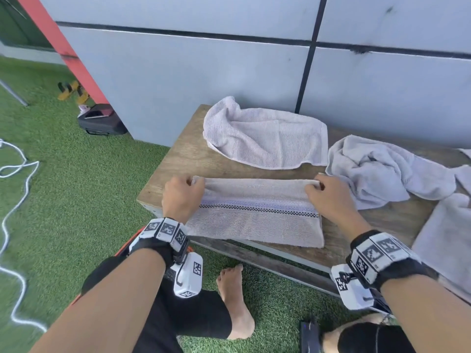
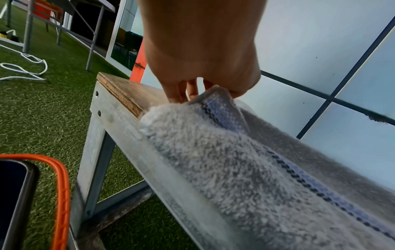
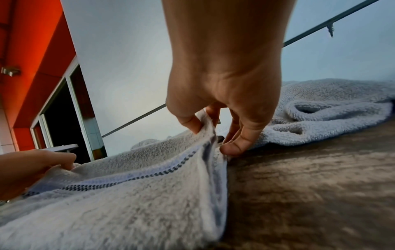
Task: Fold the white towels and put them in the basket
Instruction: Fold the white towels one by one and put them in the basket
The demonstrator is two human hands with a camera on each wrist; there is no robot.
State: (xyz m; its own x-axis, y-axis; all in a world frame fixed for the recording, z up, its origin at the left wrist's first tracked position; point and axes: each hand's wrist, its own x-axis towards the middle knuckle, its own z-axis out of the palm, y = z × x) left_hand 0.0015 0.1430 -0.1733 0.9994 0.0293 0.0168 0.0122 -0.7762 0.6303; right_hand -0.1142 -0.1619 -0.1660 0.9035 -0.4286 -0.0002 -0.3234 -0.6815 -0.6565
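Observation:
A white towel with a blue and black checked stripe lies folded along the front of the wooden bench. My left hand pinches its far left corner. My right hand pinches the far right corner, thumb on one side and fingers on the other. Both corners are lifted slightly off the wood. Another white towel lies loosely behind it, and a crumpled one sits to the right. An orange basket rim shows on the ground below my left wrist.
The bench stands against a grey panelled wall on green artificial grass. A white rope snakes over the grass at the left, near a black case. My bare foot rests before the bench. A further towel hangs at the right edge.

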